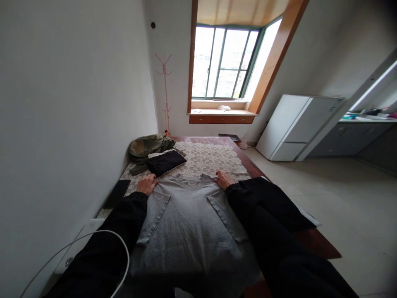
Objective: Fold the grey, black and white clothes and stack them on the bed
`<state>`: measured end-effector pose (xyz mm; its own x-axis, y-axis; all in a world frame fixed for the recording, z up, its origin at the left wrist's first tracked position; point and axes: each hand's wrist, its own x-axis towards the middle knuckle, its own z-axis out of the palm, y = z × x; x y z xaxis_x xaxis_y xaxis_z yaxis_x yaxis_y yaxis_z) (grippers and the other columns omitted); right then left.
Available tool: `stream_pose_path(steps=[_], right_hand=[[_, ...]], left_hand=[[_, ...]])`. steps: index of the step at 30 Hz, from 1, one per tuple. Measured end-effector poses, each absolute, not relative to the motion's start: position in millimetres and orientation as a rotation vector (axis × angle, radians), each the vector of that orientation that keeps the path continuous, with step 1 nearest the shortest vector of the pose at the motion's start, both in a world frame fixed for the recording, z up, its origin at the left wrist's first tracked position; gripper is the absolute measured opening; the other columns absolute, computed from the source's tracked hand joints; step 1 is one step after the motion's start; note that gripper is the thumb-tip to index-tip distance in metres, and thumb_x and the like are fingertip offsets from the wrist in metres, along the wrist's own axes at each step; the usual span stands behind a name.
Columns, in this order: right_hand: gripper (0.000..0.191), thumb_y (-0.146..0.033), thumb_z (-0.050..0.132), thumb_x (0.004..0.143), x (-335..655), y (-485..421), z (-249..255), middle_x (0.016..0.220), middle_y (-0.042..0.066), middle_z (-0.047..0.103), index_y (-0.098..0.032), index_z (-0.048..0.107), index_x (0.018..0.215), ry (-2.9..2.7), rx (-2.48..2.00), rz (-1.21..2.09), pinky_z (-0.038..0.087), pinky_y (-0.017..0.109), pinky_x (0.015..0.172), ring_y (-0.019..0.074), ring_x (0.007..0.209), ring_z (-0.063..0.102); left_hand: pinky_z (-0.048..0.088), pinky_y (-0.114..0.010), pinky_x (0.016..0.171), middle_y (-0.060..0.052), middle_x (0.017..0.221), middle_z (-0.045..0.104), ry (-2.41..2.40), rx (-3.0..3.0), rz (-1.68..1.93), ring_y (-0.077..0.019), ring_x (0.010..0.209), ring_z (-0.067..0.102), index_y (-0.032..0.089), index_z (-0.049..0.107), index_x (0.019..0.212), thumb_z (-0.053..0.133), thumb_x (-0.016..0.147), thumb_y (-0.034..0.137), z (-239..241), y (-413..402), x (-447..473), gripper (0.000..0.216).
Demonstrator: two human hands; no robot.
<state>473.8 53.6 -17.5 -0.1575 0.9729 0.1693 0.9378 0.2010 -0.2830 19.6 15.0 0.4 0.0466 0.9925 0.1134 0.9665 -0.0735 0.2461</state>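
A grey T-shirt (192, 231) lies spread on the table, its collar toward the far end and both short sleeves folded inward over the body. My left hand (147, 184) is closed at the left shoulder, fingers pinching the cloth beside the collar. At the opposite shoulder, my right hand (223, 180) likewise grips the fabric with bent fingers. Just beyond my left hand sits a folded black garment (166, 162), with an olive-green bag or bundled jacket (149, 145) behind it. The shirt's lower hem is dark and partly out of sight near my body.
A patterned lace cloth (211, 156) covers the reddish wooden table (248, 159). A white cable (119, 236) loops over my left sleeve. Dark cloth or a flat dark thing (117, 193) lies by the wall. Past the table stand a pink coat rack (165, 87) and a white fridge (297, 128).
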Motion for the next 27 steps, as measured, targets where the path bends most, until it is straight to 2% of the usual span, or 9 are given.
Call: stream_pose_path(steps=[2, 4, 6, 8, 12, 15, 19, 23, 27], right_hand=[[0.026, -0.023, 0.063, 0.089, 477.3, 42.2, -9.1, 0.126, 0.013, 0.069, -0.021, 0.064, 0.115, -2.154, -1.771, 0.152, 0.042, 0.040, 0.103, 0.0284, 0.121, 0.060], [0.023, -0.025, 0.055, 0.093, 490.1, 18.1, -1.0, 0.127, 0.012, 0.068, -0.021, 0.064, 0.114, -2.117, -1.751, 0.148, 0.045, 0.038, 0.102, 0.0260, 0.117, 0.062], [0.026, -0.031, 0.045, 0.099, 510.5, -25.1, -0.5, 0.117, 0.012, 0.071, -0.019, 0.064, 0.112, -2.018, -1.741, 0.171, 0.051, 0.034, 0.091, 0.0225, 0.100, 0.068], [0.033, -0.044, 0.044, 0.100, 533.1, -86.1, -13.5, 0.102, 0.009, 0.075, -0.020, 0.066, 0.109, -1.769, -1.693, 0.247, 0.054, 0.032, 0.079, 0.0209, 0.083, 0.069], [0.041, -0.060, 0.052, 0.092, 558.6, -216.0, -69.0, 0.088, 0.007, 0.075, -0.024, 0.071, 0.100, -1.442, -2.001, 0.239, 0.053, 0.036, 0.071, 0.0243, 0.075, 0.068], [0.048, -0.063, 0.051, 0.090, 547.3, -271.2, -100.5, 0.096, 0.012, 0.074, -0.023, 0.075, 0.098, -1.446, -2.049, 0.084, 0.052, 0.043, 0.080, 0.0303, 0.088, 0.068], [0.045, -0.057, 0.048, 0.091, 508.9, -277.9, -101.8, 0.105, 0.014, 0.073, -0.023, 0.077, 0.097, -1.534, -2.044, -0.068, 0.048, 0.049, 0.089, 0.0340, 0.102, 0.064], [0.036, -0.050, 0.048, 0.090, 490.1, -264.7, -84.2, 0.096, 0.012, 0.075, -0.022, 0.070, 0.095, -1.432, -1.969, 0.237, 0.050, 0.043, 0.084, 0.0301, 0.092, 0.066], [0.041, -0.059, 0.050, 0.086, 508.8, -261.8, -72.4, 0.072, 0.005, 0.072, -0.021, 0.063, 0.099, -1.155, -1.873, 0.765, 0.048, 0.034, 0.060, 0.0253, 0.067, 0.066]], left_hand=[[0.045, -0.041, 0.102, -0.014, 0.131, 0.068, 2.063, 2.209, 0.417, -0.0304, 0.123, 0.060, 0.021, 0.064, 0.122, 0.056, 0.094, 0.034, 6.6, 1.7, 15.8, 0.031], [0.044, -0.041, 0.106, -0.014, 0.135, 0.066, 2.059, 2.196, 0.468, -0.0296, 0.126, 0.059, 0.021, 0.061, 0.128, 0.054, 0.094, 0.035, 13.0, -25.2, 5.4, 0.038], [0.048, -0.039, 0.102, -0.012, 0.128, 0.069, 2.075, 2.106, 0.582, -0.0277, 0.119, 0.064, 0.021, 0.062, 0.127, 0.050, 0.094, 0.044, 14.7, -68.1, -8.2, 0.042], [0.051, -0.038, 0.097, -0.010, 0.118, 0.072, 2.149, 1.939, 0.717, -0.0276, 0.110, 0.067, 0.023, 0.063, 0.123, 0.045, 0.093, 0.055, 8.2, -123.6, -19.2, 0.047], [0.051, -0.050, 0.097, -0.013, 0.112, 0.074, 2.473, 1.724, 0.771, -0.0366, 0.109, 0.066, 0.025, 0.069, 0.105, 0.044, 0.089, 0.064, -24.8, -233.1, -16.3, 0.049], [0.049, -0.054, 0.099, -0.014, 0.113, 0.074, 2.547, 1.716, 0.775, -0.0379, 0.107, 0.066, 0.026, 0.071, 0.095, 0.044, 0.089, 0.059, -44.6, -278.0, 3.7, 0.042], [0.051, -0.050, 0.097, -0.012, 0.111, 0.075, 2.399, 1.680, 0.751, -0.0365, 0.108, 0.066, 0.027, 0.069, 0.091, 0.049, 0.086, 0.058, -44.7, -285.7, 25.4, 0.037], [0.054, -0.044, 0.086, -0.008, 0.091, 0.075, 2.164, 1.388, 0.861, -0.0320, 0.092, 0.071, 0.027, 0.062, 0.092, 0.050, 0.083, 0.062, -32.4, -276.0, 20.5, 0.039], [0.054, -0.038, 0.074, -0.001, 0.073, 0.069, 1.971, 1.152, 1.066, -0.0277, 0.079, 0.070, 0.026, 0.057, 0.086, 0.059, 0.070, 0.075, -24.6, -267.1, -3.3, 0.052]])
